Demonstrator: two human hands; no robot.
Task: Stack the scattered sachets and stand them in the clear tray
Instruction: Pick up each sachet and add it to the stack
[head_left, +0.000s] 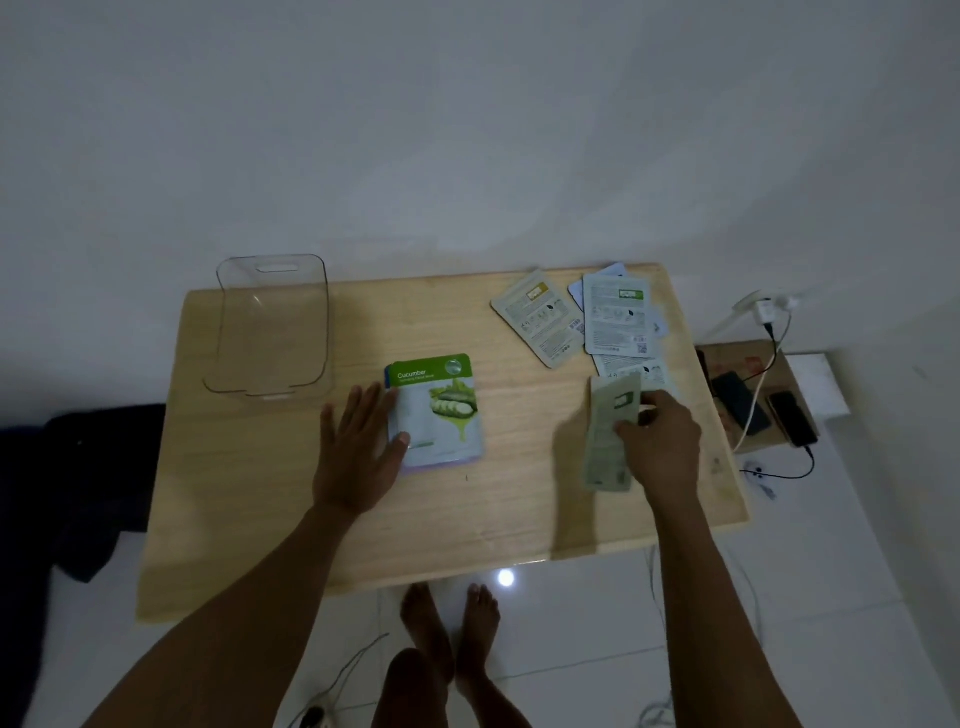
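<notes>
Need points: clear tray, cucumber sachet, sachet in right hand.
clear tray (244, 387), head view, near rim at left.
cucumber sachet (441, 415), head view, centre of printed front.
sachet in right hand (605, 447), head view, exposed lower half beside the fingers.

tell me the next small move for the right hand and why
Probably carry the sachet held in the right hand leftward and lay it on the stack topped by the cucumber sachet. The left hand rests at that stack's left edge as if steadying it, several sachets lie scattered at the far right, and the tray holds nothing yet.
</notes>
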